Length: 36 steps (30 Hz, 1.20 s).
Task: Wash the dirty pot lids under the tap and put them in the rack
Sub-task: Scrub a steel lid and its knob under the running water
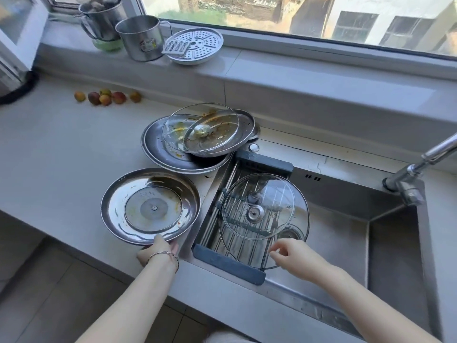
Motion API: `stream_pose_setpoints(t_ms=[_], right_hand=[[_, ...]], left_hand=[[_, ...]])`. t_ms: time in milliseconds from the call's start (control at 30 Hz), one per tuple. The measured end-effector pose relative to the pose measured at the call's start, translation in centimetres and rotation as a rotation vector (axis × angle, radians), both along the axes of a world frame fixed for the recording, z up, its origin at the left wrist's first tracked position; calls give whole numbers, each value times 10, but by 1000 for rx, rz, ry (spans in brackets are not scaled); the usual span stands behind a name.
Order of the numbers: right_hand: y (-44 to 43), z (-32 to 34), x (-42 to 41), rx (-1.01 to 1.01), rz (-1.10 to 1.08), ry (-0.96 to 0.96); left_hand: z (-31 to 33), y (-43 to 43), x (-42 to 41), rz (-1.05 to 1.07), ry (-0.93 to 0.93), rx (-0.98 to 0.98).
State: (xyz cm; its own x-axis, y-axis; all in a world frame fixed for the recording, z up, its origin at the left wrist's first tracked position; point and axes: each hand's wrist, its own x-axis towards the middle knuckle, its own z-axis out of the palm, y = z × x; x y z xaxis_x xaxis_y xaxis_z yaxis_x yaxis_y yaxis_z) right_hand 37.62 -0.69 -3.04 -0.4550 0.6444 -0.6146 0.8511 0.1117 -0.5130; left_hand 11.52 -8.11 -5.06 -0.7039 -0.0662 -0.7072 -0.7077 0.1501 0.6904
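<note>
My left hand (158, 251) grips the near rim of a stained steel lid (150, 206), inside facing up, over the counter just left of the sink. A dark-ended wire rack (227, 262) spans the sink's left part, and a clean glass lid (262, 214) lies flat on it, seemingly over a second, larger one. My right hand (294, 256) hovers at the near rim of those glass lids, fingers loosely curled and holding nothing. A pile of dirty glass and steel lids (197, 137) sits on the counter behind. The tap (418, 167) stands at the right, with no water visible.
The steel sink (336, 243) has its drain partly hidden under the glass lid. On the windowsill stand two steel mugs (141, 38) and a perforated steamer plate (195, 45). Several small fruits (106, 97) lie on the counter at the back left.
</note>
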Motion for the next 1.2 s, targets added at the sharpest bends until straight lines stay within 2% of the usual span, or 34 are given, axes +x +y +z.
stream_pose_setpoints(t_ms=[200,433,533,633,833,1033,1200], right_hand=[[0,-10,30,-37,-115,15],[12,-12,84,64,-369,20],[23,-8,119,117,-570,66],[36,-11,158,81,-785,137],[74,-6,210,105,-1027,209],[131,8,215,-81,-1193,210],[166,-2,212,-204,-1225,179]], left_hand=[[17,-30,42,-154,-228,88],[44,-16,115,-514,-224,64],[57,16,132,-678,-162,23],[80,49,157,-850,-29,15],[85,111,191,-1071,188,-94],[67,133,206,-1123,436,-177],[63,144,207,-1164,503,-197]])
